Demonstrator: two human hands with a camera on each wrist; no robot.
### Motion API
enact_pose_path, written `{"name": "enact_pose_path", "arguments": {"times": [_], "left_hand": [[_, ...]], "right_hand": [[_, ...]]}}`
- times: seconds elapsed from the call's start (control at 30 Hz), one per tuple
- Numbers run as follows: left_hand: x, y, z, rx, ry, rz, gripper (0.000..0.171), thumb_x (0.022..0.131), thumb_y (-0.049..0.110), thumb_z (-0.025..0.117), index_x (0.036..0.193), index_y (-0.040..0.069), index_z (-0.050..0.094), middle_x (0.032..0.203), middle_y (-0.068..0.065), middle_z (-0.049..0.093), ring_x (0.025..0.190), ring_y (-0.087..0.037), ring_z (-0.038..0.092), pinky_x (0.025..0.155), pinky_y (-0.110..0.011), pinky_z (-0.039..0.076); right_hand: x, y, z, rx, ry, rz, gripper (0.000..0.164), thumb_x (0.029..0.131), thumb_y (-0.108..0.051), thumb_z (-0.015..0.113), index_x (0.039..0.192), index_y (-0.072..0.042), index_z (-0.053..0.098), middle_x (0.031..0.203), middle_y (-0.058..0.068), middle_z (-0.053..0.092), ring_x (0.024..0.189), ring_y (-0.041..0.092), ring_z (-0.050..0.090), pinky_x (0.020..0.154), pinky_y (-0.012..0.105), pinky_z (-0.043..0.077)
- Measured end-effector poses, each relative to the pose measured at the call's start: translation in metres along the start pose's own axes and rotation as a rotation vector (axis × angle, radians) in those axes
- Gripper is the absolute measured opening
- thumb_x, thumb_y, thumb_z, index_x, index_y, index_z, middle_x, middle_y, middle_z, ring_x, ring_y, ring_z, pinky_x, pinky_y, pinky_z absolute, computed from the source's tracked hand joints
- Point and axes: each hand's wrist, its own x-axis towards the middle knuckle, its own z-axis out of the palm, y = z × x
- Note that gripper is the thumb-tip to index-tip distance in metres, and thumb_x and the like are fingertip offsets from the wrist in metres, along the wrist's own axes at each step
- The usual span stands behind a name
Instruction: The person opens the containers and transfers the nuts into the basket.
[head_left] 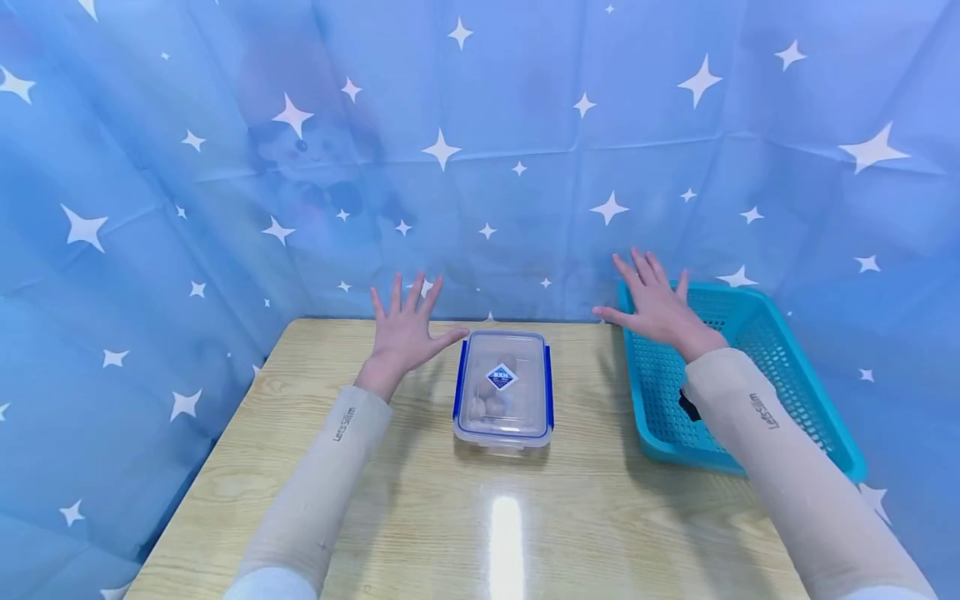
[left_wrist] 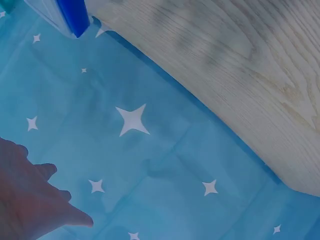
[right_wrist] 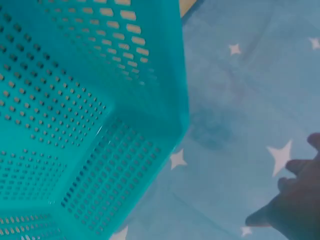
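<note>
My left hand (head_left: 405, 337) hovers with fingers spread, near the far left corner of a lidded clear plastic food container (head_left: 528, 408). Blue clips run along the container's sides, a blue-and-white label (head_left: 502, 377) is on its lid, and several pale round things (head_left: 487, 407) show through it. Over the far left edge of a turquoise perforated basket (head_left: 813, 396) I hold my right hand (head_left: 660, 312), fingers spread and nothing in them. In the wrist views, the left hand (left_wrist: 35, 195) and right hand (right_wrist: 295, 200) both appear empty against blue cloth.
The container and basket stand on a light wooden table (head_left: 450, 517), the basket at its right side. A small black thing (head_left: 688, 407) lies in the basket, partly behind the right sleeve (head_left: 750, 425). Blue star-patterned cloth (head_left: 525, 108) hangs behind and beside the table.
</note>
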Motion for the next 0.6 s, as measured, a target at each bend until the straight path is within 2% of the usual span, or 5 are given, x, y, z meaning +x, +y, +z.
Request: {"name": "enact_pose_path", "arguments": {"times": [0.17, 0.33, 0.5, 0.6], "left_hand": [[-0.010, 0.004, 0.000, -0.021, 0.023, 0.042, 0.101, 0.087, 0.080, 0.045, 0.161, 0.031, -0.003, 0.171, -0.003, -0.003, 0.157, -0.034, -0.010, 0.125, -0.063, -0.007], [-0.021, 0.010, 0.008, -0.047, 0.032, 0.082, 0.101, 0.088, 0.078, 0.045, 0.162, 0.025, 0.002, 0.171, -0.006, 0.002, 0.157, -0.032, -0.004, 0.128, -0.057, 0.001], [-0.031, 0.018, 0.014, -0.075, 0.005, 0.112, 0.102, 0.088, 0.077, 0.046, 0.162, 0.023, 0.001, 0.170, -0.006, -0.003, 0.157, -0.030, -0.007, 0.129, -0.054, 0.004], [-0.037, 0.022, 0.017, -0.099, -0.010, 0.131, 0.103, 0.088, 0.076, 0.048, 0.162, 0.022, 0.002, 0.170, -0.006, -0.003, 0.157, -0.031, -0.004, 0.129, -0.053, 0.005]], "right_hand": [[-0.005, -0.009, 0.002, 0.038, -0.013, -0.036, 0.100, 0.092, -0.066, 0.054, 0.162, -0.017, 0.001, 0.169, 0.019, -0.006, 0.155, 0.042, -0.009, 0.113, 0.080, -0.011], [-0.012, -0.021, 0.004, 0.080, -0.027, -0.064, 0.100, 0.094, -0.057, 0.059, 0.162, -0.015, 0.000, 0.168, 0.019, -0.006, 0.155, 0.042, -0.008, 0.116, 0.077, -0.006], [-0.019, -0.033, 0.006, 0.139, -0.034, -0.077, 0.099, 0.095, -0.054, 0.061, 0.162, -0.013, 0.001, 0.168, 0.018, -0.006, 0.155, 0.042, -0.007, 0.119, 0.074, -0.004], [-0.023, -0.040, 0.009, 0.170, -0.042, -0.085, 0.097, 0.095, -0.052, 0.061, 0.162, -0.014, 0.001, 0.169, 0.017, -0.006, 0.155, 0.041, -0.007, 0.119, 0.073, -0.004]]}}
